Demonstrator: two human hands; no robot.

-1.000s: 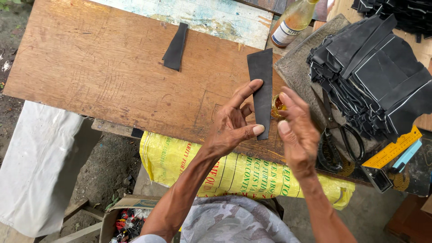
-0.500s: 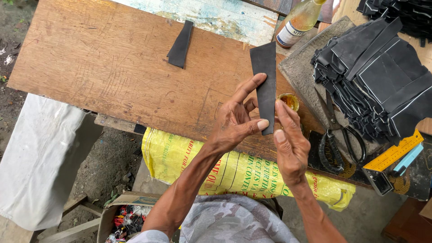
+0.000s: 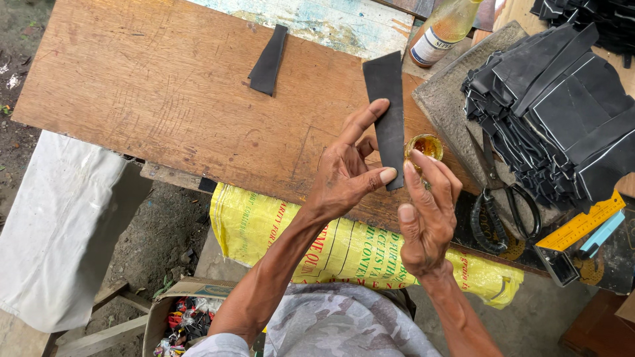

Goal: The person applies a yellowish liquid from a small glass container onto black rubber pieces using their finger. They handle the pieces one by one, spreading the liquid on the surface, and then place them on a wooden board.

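Head view: black strip [image 3: 389, 119] is pinched at its lower end by left hand [image 3: 347, 175], thumb and fingers closed on it. It has been raised and held more upright than a second ago. Right hand [image 3: 426, 211] has moved in, fingertips bunched narrow over the small amber glue jar [image 3: 424, 145]; nothing seen gripped.

Yellow printed sack [image 3: 344, 248] hangs below the board [image 3: 159, 99]. Amber bottle [image 3: 443, 30] with white-red label at top. Yellow ruler [image 3: 582, 221] at right.

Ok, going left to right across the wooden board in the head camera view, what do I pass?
Small dark strip lying on the board → left hand pinching the long dark strip → small jar of amber liquid with the right hand just below it → scissors → stack of dark pieces.
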